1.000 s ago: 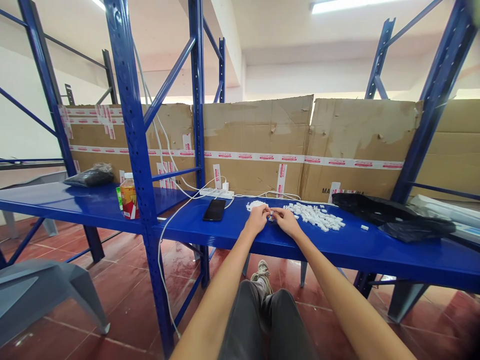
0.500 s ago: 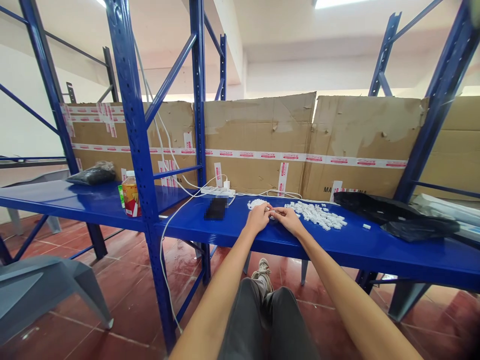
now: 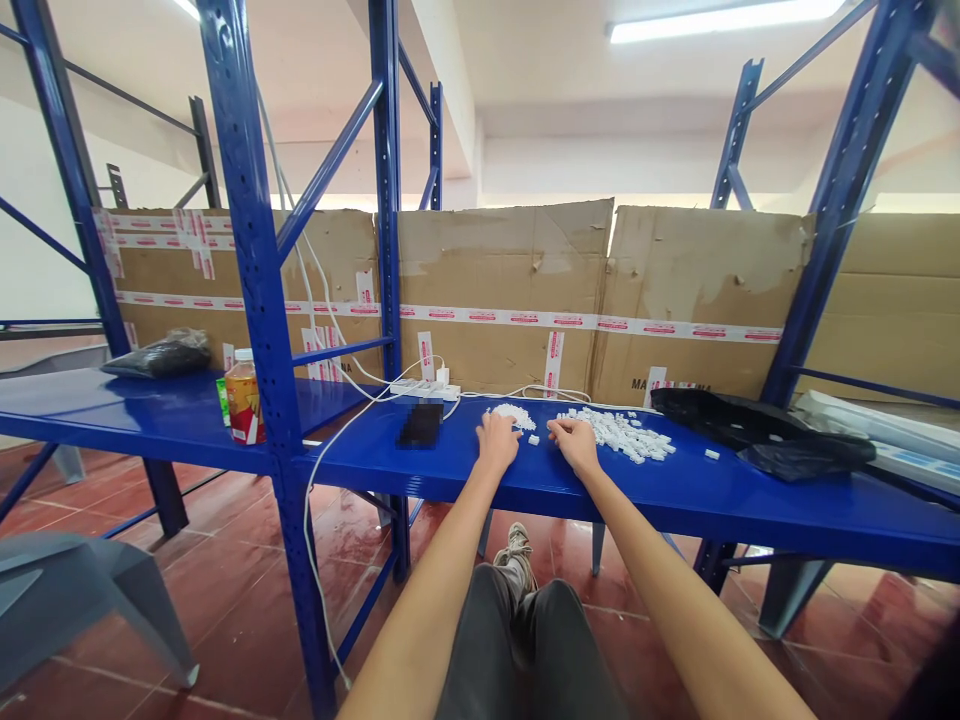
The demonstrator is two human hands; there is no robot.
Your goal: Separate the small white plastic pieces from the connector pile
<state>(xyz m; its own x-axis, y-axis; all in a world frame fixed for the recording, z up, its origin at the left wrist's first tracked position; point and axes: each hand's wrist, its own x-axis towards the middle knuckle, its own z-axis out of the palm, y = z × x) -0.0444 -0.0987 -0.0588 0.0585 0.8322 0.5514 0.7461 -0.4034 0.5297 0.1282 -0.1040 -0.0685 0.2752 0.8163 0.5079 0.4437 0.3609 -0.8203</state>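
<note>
My left hand (image 3: 496, 438) reaches to the near left edge of a small pile of fine white pieces (image 3: 517, 415), its fingers apart and bent down toward them. Whether a fingertip touches a piece is too small to tell. Across a short gap, my right hand (image 3: 574, 442) is closed with thumb and fingers together, low over the blue tabletop (image 3: 465, 465). What it pinches, if anything, is hidden. Between the hands lies a single small white block (image 3: 533, 440). A larger heap of white plastic blocks (image 3: 630, 437) spreads just right of my right hand.
Left of the piles lies a dark, blurred-out flat object (image 3: 420, 425), with a white power strip (image 3: 425, 390) and cables behind it. On the right are a black plastic bag (image 3: 802, 455) and a lone white block (image 3: 712, 454). A bottle (image 3: 245, 400) stands beyond the blue post (image 3: 251, 230).
My hands were together at the fingertips and have parted. The left went to the small pile; a white block now shows between them. The view has shifted slightly.
</note>
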